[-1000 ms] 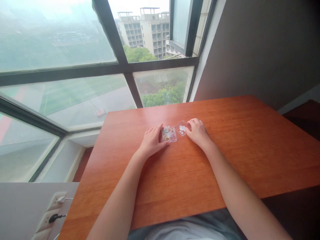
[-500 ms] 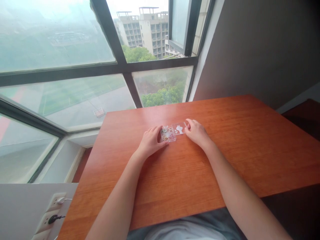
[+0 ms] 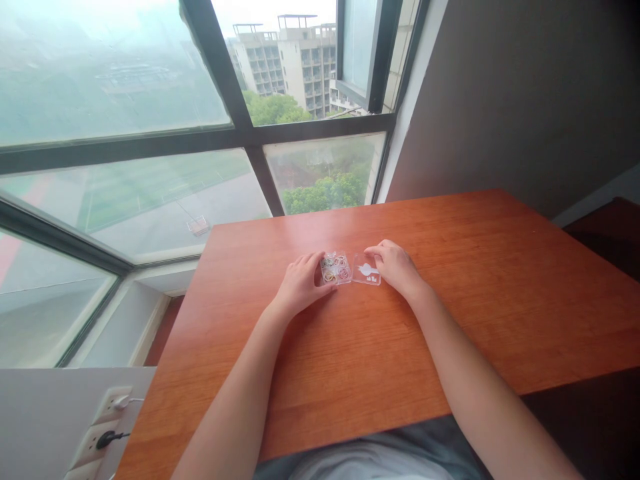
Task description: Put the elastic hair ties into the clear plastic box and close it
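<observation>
A small clear plastic box sits on the wooden table, with several coiled, ring-like bands in different colours inside its compartments. My left hand grips the box from the left, thumb along the near side and fingers at the far left corner. Just right of the box is its clear lid, which bears a white printed figure. My right hand pinches the lid at its far right part, fingers curled. Whether the lid touches the box along their shared edge I cannot tell.
The reddish-brown table reaches to the windows at the back and a grey wall at the right. Wall sockets with plugged-in cords are at the lower left, beside the table edge.
The lid has shifted slightly right and toward me, and its printed figure is turned differently. My right hand has changed its hold to the lid's far part. The box and left hand stay put.
</observation>
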{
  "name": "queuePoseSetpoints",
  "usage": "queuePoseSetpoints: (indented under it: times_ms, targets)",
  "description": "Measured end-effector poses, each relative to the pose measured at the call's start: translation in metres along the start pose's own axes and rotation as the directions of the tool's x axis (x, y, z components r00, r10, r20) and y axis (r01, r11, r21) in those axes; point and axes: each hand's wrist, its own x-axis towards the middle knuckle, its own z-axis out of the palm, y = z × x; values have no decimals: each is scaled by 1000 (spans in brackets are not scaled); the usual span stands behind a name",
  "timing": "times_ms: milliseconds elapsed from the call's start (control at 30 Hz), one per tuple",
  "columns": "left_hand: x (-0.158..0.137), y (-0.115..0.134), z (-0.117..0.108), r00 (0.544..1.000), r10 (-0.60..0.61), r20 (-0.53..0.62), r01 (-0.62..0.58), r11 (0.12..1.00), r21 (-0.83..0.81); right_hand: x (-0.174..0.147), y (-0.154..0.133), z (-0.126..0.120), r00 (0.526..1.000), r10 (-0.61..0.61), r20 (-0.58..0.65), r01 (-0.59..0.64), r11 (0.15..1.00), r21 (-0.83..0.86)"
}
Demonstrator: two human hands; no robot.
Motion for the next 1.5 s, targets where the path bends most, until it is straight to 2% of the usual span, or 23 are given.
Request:
queuePoseSetpoints:
  times_ms: [133,233,333,433,600,700,833,900,967,1067,1133,1300,1500]
  targets:
    - [1,0,-1,1000,1,8,-1,1000,-2,2,-8,2,997,-66,-42,68,996,60]
    - [0,0,-1,1000,-4,10,4,1000,-7,-1,-12,-6,998,46,-51,-46,999,-13]
    - [0,0,0,1000,-5,8,5,1000,-5,-7,-15,-18,978,197,70,-185,971,-153]
    - [-1,-1,1,1000,3,2,-3,1000,-2,-13,-18,-26,956,225,187,-181,957,-228]
    - [-1,-3,2,1000,8,-3,-8,1000,-11,-14,-20,-28,965,196,175,-162,968,-192]
    - [-2,-3,2,1000,5,-2,-5,1000,-17,-11,-20,-28,981,168,96,-165,986,-36]
    - [-2,-2,3,1000,16,1,-16,1000,-14,-9,-28,-28,996,89,-6,-85,963,256]
    - [-2,-1,4,1000,29,-3,-29,999,-15,-11,-35,-26,1000,16,1,-15,914,406]
    - [-3,1,5,999,36,-11,-36,999,-33,-14,-41,-24,988,-145,51,100,860,501]
    - [-3,3,6,999,28,-15,-29,997,-68,-18,-45,-19,935,-351,57,281,827,487]
    - [-3,4,6,1000,25,-12,-26,997,-67,-19,-45,-15,922,-387,13,347,840,416]
    - [-3,4,5,999,40,-4,-40,999,-31,-15,-39,-7,933,-347,-93,358,873,332]
    - [-3,5,6,999,41,3,-41,999,-3,-15,-37,2,971,-237,-29,233,917,324]
